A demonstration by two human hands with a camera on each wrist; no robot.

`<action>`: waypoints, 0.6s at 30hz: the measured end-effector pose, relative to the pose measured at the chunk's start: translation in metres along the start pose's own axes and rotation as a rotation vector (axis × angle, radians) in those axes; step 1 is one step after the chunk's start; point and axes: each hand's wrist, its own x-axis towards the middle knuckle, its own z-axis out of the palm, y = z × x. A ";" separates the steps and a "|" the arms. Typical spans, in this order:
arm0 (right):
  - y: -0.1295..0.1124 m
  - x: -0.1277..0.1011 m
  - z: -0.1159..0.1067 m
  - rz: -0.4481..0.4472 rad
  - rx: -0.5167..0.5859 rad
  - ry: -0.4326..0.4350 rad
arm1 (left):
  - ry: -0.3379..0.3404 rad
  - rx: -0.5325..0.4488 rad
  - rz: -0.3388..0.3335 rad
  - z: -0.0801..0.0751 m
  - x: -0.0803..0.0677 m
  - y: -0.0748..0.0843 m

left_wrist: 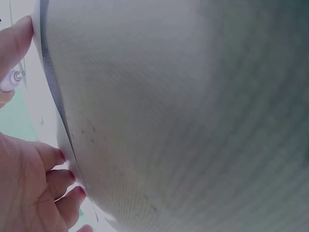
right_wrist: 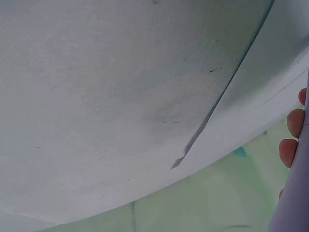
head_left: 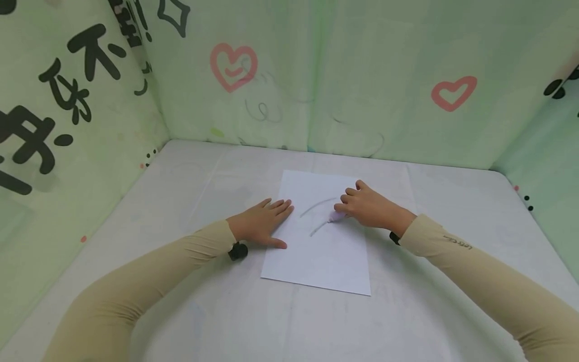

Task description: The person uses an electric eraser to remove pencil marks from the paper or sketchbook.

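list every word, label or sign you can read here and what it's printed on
"不": black character on the pale green printed cloth wall at left; the other large black characters beside it are cut off or folded, so unreadable.
Two pink heart signs on the green cloth back wall, without words.
Small dark lettering on the beige right sleeve: too small to read.
White sheet of paper: only grey curved strokes, no text.
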 end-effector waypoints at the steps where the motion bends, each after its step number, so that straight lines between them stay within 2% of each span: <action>1: 0.000 0.001 0.000 0.000 -0.001 0.003 | -0.002 -0.002 -0.001 0.000 0.000 0.000; 18: 0.000 0.005 0.001 -0.005 -0.010 0.003 | -0.013 0.002 -0.010 -0.004 -0.002 0.000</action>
